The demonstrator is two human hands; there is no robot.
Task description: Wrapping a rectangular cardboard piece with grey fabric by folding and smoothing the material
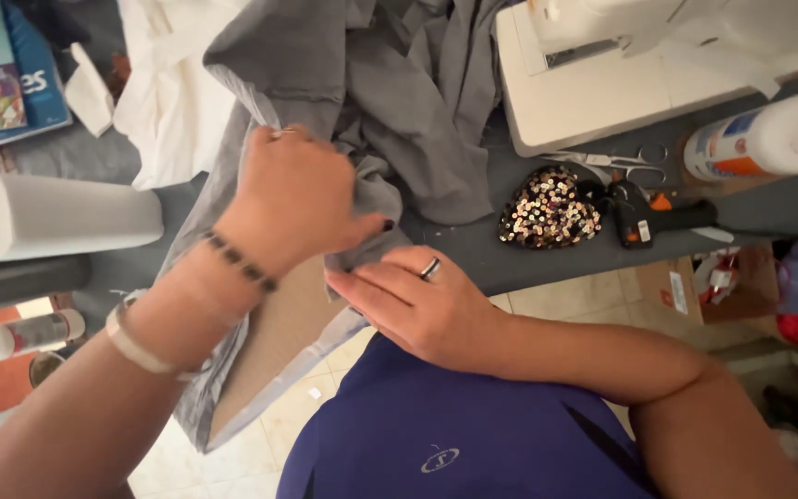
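A single view, from a camera worn on the person's head, looks steeply down past the chest and forearms and sits close to the work. The left hand (293,199) and right hand (417,305) meet on grey fabric (399,102) near the centre. Beyond that grip the table edge (547,263) crosses; below it, tiled floor shows.
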